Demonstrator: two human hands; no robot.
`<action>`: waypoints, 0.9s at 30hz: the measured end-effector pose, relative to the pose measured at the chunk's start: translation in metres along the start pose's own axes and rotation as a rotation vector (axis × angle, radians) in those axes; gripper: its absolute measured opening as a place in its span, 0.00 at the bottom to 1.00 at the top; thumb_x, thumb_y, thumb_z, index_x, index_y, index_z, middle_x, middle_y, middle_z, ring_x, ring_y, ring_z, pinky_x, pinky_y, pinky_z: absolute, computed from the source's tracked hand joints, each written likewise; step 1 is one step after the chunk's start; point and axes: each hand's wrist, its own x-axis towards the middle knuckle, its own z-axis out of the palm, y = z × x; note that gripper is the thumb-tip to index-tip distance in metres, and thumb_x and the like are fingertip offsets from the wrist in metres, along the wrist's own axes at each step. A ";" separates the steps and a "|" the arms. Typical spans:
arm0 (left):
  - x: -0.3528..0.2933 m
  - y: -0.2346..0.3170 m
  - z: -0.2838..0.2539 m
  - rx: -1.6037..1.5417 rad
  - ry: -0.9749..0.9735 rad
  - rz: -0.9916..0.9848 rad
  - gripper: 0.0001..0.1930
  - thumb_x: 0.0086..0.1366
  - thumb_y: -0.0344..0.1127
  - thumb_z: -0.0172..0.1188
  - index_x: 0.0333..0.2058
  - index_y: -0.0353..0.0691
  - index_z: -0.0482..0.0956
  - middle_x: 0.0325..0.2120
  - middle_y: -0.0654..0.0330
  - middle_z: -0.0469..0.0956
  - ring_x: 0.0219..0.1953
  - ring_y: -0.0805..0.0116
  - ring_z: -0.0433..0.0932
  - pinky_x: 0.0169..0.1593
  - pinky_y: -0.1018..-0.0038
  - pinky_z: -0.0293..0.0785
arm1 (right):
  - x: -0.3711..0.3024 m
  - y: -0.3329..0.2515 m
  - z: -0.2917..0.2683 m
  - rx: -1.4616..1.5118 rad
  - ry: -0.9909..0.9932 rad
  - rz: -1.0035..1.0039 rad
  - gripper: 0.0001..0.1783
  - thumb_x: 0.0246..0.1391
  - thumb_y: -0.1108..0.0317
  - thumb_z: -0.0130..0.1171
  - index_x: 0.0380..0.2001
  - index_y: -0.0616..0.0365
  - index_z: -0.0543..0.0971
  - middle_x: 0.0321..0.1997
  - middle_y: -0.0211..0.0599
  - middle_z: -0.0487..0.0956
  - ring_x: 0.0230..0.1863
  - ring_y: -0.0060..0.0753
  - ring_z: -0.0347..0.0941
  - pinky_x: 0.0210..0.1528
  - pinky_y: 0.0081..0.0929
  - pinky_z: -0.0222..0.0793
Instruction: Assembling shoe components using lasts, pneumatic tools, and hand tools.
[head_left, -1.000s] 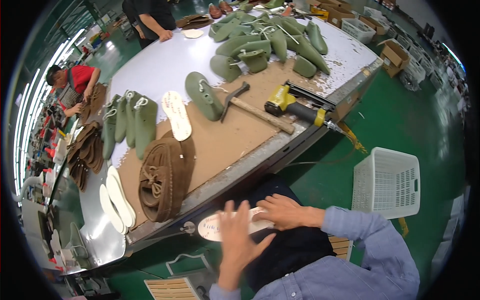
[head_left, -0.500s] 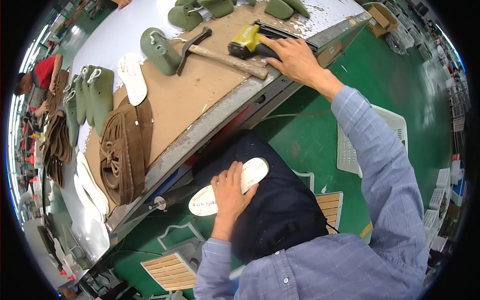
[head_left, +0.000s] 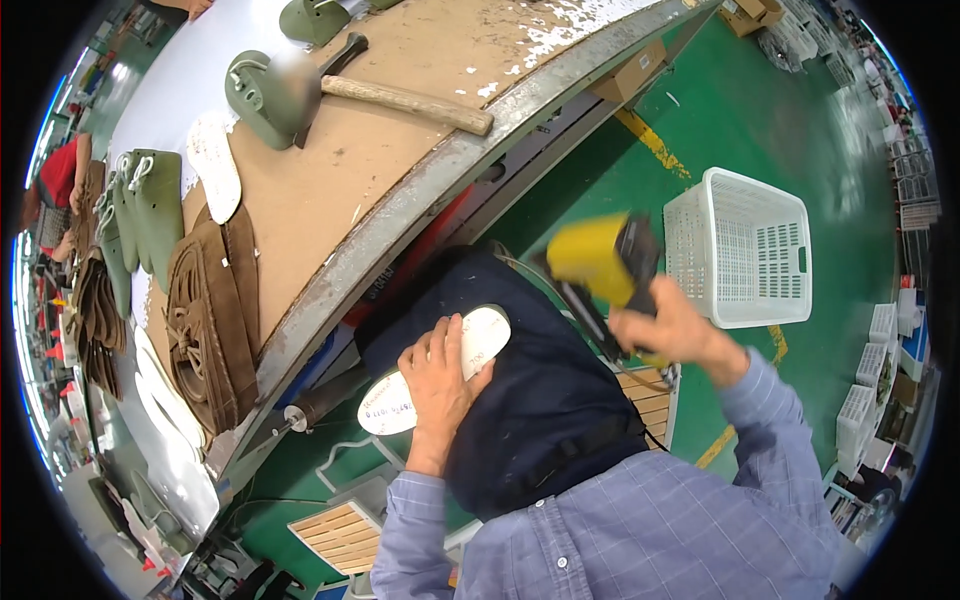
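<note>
My left hand lies across a white insole over my dark-clad lap, thumb along one edge and fingers on the other side. Whatever lies beneath the insole is hidden. Out to the right, my right hand is closed round the handle of a yellow and black staple gun, blurred by motion and held above my leg. On the bench, a hammer with a wooden handle rests beside a green shoe last. Another white insole lies left of them.
The bench's metal edge runs diagonally beside my lap. Brown shoe uppers, more green lasts and white insoles occupy its left part. A white basket stands on the floor at right. Another person works at far left.
My right hand has lifted the staple gun off the bench and brought it down and toward me, beside my lap. My left hand stays on the insole. The view has shifted rightward.
</note>
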 end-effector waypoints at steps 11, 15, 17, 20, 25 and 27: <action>0.011 0.007 -0.001 0.008 -0.083 -0.035 0.42 0.45 0.47 0.71 0.58 0.39 0.64 0.44 0.54 0.70 0.45 0.56 0.68 0.51 0.59 0.60 | -0.015 0.066 0.063 -0.300 -0.024 -0.292 0.54 0.45 0.25 0.51 0.60 0.63 0.64 0.41 0.54 0.76 0.37 0.51 0.71 0.46 0.39 0.64; 0.011 0.005 0.003 0.002 -0.098 -0.018 0.43 0.44 0.47 0.71 0.58 0.40 0.64 0.44 0.53 0.70 0.45 0.56 0.68 0.51 0.59 0.60 | 0.002 0.069 0.075 -0.470 -0.045 -0.374 0.56 0.42 0.22 0.49 0.57 0.64 0.67 0.36 0.50 0.76 0.34 0.45 0.68 0.43 0.37 0.61; 0.009 0.003 0.004 0.013 -0.092 -0.026 0.44 0.43 0.47 0.71 0.59 0.40 0.64 0.44 0.53 0.70 0.45 0.56 0.69 0.51 0.59 0.60 | 0.008 0.063 0.079 -0.499 -0.080 -0.312 0.55 0.42 0.23 0.50 0.55 0.65 0.68 0.34 0.51 0.76 0.33 0.47 0.68 0.43 0.38 0.62; 0.011 0.005 0.001 0.007 -0.088 -0.035 0.42 0.45 0.46 0.70 0.59 0.40 0.63 0.44 0.53 0.70 0.45 0.56 0.69 0.51 0.59 0.60 | 0.009 0.063 0.086 -0.503 -0.063 -0.293 0.52 0.42 0.23 0.50 0.50 0.65 0.70 0.29 0.52 0.76 0.30 0.54 0.69 0.42 0.41 0.63; 0.008 -0.001 0.000 -0.027 -0.121 -0.032 0.32 0.55 0.34 0.57 0.60 0.38 0.61 0.47 0.52 0.69 0.50 0.56 0.68 0.54 0.58 0.59 | 0.009 0.053 0.104 -0.563 -0.140 -0.258 0.48 0.43 0.28 0.55 0.53 0.61 0.69 0.31 0.53 0.77 0.34 0.56 0.71 0.44 0.42 0.64; 0.002 -0.010 -0.007 -0.022 -0.097 0.007 0.32 0.55 0.35 0.57 0.60 0.37 0.61 0.50 0.51 0.68 0.54 0.55 0.66 0.57 0.56 0.57 | 0.014 0.045 0.110 -0.579 -0.189 -0.248 0.47 0.44 0.29 0.56 0.53 0.61 0.69 0.32 0.53 0.78 0.34 0.56 0.71 0.45 0.43 0.64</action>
